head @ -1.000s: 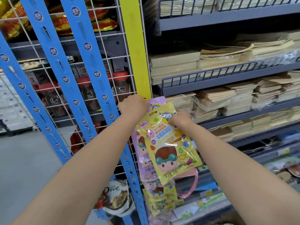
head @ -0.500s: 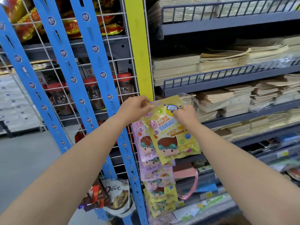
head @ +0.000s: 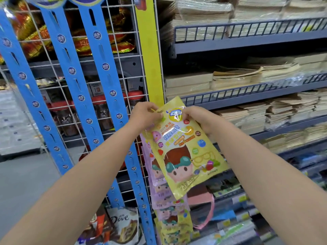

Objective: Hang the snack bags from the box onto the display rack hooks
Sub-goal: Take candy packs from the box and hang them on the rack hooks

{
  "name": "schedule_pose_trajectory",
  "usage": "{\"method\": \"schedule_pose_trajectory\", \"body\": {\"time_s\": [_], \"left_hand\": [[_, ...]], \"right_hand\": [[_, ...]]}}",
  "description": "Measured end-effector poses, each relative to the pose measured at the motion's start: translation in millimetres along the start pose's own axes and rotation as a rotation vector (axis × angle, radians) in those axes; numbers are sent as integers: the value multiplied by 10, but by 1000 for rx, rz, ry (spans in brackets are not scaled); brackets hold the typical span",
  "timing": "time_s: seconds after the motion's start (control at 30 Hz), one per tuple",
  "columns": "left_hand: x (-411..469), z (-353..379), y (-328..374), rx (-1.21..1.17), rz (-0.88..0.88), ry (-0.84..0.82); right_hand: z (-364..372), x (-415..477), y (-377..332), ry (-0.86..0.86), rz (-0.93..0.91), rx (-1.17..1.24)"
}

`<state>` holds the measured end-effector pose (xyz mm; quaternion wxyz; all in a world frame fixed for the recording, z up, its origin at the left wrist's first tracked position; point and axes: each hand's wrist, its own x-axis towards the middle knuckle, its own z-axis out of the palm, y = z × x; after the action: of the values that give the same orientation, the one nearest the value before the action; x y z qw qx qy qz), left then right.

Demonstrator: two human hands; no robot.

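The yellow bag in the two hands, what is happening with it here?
A person is hanging snack bags on a shop display. Both hands hold the yellow snack bag by its top edge: the left hand at the left corner, the right hand at the right. The bag is tilted, just below the yellow strip beside the wire grid. More bags already hang beneath it. Whether it is hooked cannot be seen.

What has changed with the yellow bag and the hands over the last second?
The yellow snack bag has tilted, its bottom swinging right, away from the hung bags. The left hand shifted onto its top-left corner. The right hand keeps its top-edge grip.
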<state>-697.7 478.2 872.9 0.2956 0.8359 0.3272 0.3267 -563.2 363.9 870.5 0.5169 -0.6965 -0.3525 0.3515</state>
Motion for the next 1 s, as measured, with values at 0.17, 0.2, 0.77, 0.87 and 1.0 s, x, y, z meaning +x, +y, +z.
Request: {"method": "schedule_pose_trajectory", "body": {"time_s": [0.17, 0.2, 0.77, 0.87, 1.0], "left_hand": [[106, -44, -92, -207, -110, 65], [146, -47, -115, -199, -90, 111], [406, -134, -24, 126, 170, 172], [417, -118, 29, 288, 208, 252], [400, -94, 141, 411, 184, 152]], "right_hand": [[-76, 107, -163, -183, 35, -224], [-74, 129, -175, -174, 18, -251], [-138, 269, -133, 25, -182, 3], [-110, 296, -112, 15, -199, 74], [-76, 326, -77, 58, -204, 161]]}}
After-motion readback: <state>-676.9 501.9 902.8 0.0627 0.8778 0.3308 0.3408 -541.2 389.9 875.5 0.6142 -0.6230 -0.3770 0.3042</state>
